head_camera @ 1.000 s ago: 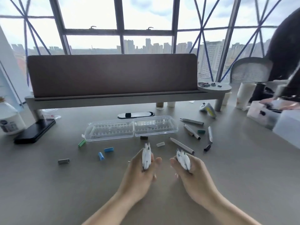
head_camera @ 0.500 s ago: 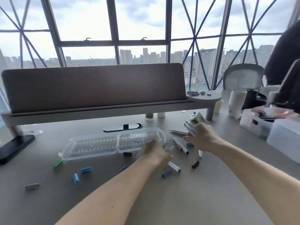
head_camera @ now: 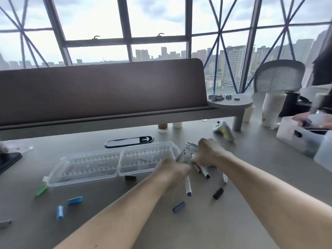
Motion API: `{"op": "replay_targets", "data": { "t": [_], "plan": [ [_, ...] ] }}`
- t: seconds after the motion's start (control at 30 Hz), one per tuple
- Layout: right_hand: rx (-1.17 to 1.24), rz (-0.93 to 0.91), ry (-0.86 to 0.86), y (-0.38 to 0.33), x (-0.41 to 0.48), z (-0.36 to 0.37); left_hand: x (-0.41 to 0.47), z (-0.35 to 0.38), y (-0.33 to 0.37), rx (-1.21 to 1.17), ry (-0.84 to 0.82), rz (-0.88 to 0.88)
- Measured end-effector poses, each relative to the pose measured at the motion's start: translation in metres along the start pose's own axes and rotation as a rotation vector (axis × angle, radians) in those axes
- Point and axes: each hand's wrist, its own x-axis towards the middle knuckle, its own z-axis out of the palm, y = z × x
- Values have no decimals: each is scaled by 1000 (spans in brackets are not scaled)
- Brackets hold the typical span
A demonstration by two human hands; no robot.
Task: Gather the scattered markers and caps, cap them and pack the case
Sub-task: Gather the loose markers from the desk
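Change over the last second: each hand was held close in with an upright fistful of pens; both arms are now stretched out to the right end of the case (head_camera: 115,164). Gathering is judged to be ongoing; capping not started.

Case is lying open, long axis left-right.

Right hand (head_camera: 209,151) is curled round a bundle of markers (head_camera: 187,152) just off the case's right end; bundle's axis runs diagonal, tips pointed up and away; blur limits detail.

Left hand (head_camera: 173,170) is seen from the back, fingers curled under; what is gripped cannot be told.

One loose marker (head_camera: 188,186) is lying in front of the case's right end, dark tip nearest the viewer; black cap (head_camera: 218,193) and dark blue cap (head_camera: 178,207) are further front; blue caps (head_camera: 75,200) and green cap (head_camera: 42,189) are off the case's left front.
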Motion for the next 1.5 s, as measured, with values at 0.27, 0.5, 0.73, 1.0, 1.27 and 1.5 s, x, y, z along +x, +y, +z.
{"op": "replay_targets", "data": {
  "t": [0.27, 0.5, 0.73, 1.0, 1.27, 1.5],
  "plan": [
    [215, -20, 43, 3, -7, -13, -12, -4, -10, -449, 100, 109],
    [745, -134, 565, 52, -78, -11, -8, 17, -11, -480, 245, 440],
    [686, -174, 578, 95, -123, 26, -5, 37, -29, -472, 186, 431],
    [845, -152, 421, 97, -121, 29, -7, 33, -29, -359, 144, 434],
    [862, -79, 422, 102, -105, 34, 9, 28, -18, -271, 129, 428],
    [1076, 14, 443, 102, -99, 31, 16, 50, 24, 148, 240, 591]
  ]
}}
